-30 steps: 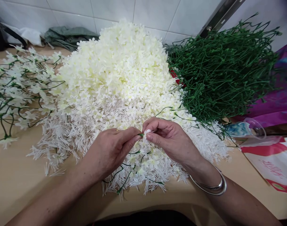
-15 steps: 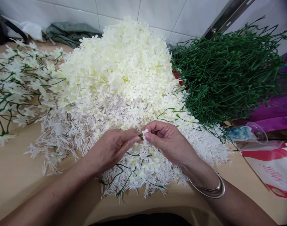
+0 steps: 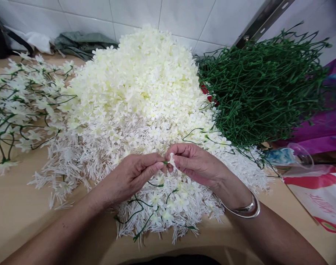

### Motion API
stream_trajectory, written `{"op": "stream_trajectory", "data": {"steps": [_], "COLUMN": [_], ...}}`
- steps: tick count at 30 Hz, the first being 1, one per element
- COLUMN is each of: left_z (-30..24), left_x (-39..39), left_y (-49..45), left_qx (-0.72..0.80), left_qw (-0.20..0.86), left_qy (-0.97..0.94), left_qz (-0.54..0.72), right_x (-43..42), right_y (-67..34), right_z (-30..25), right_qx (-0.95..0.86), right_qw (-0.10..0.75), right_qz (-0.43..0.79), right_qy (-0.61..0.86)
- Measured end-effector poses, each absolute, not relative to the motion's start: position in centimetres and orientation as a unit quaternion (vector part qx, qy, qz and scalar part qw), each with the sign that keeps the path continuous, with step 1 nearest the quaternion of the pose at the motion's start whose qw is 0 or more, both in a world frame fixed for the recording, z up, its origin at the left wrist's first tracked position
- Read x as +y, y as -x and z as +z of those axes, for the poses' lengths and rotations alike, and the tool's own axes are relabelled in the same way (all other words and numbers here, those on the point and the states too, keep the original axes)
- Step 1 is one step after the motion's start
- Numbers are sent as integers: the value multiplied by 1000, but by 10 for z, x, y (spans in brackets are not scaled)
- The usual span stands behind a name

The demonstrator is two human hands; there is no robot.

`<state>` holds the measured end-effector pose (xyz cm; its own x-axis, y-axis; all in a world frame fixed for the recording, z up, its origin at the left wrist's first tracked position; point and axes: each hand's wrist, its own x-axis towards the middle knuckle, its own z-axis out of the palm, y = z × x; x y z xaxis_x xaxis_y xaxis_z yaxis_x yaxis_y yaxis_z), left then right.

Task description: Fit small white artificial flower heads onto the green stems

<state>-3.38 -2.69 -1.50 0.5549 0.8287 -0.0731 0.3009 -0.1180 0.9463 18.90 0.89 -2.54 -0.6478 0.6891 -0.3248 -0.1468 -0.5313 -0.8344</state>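
Bangle [image 3: 256, 209]: polished, glossy metal. Artificial blossoms [image 3: 148, 73]: matt, cloth-like petals. Green stems [image 3: 267, 88]: plastic to my eye, low sheen. Tabletop [image 3: 13, 206]: smooth, wood or wood-look laminate; I cannot tell which. Wall tiles [image 3: 184, 18]: smooth, softly glossy. Cup [image 3: 300, 155]: clear, shiny plastic. Wrinkled cloth [image 3: 82, 43]: matt.

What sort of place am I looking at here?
Probably a small workshop or home worktable for artificial flowers: a heap of white artificial blossoms, a bundle of green plastic stems, and stemmed sprays at left.
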Motion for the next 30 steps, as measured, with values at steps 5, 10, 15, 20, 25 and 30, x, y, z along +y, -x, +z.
{"op": "stream_trajectory", "data": {"steps": [5, 10, 15, 20, 25, 30], "left_z": [-13, -15, -18, -18, -20, -20], "left_x": [-26, -26, -28, -30, -29, -28], "left_y": [33, 33, 33, 32, 32, 32], "left_qx": [405, 403, 414, 423, 423, 420], "left_qw": [520, 507, 507, 510, 505, 502], "left_qy": [-711, -723, -712, -707, -709, -710], "left_qz": [244, 241, 254, 247, 253, 259], "right_x": [7, 4, -4, -12, -12, -10], "right_y": [-187, -185, -179, -174, -172, -171], "right_z": [-25, -24, -27, -31, -34, -35], "right_qx": [-427, -444, -435, -425, -423, -395], "right_qw": [263, 268, 318, 354, 352, 352], "right_qz": [795, 777, 761, 737, 737, 752], "right_qy": [341, 356, 362, 388, 394, 393]}}
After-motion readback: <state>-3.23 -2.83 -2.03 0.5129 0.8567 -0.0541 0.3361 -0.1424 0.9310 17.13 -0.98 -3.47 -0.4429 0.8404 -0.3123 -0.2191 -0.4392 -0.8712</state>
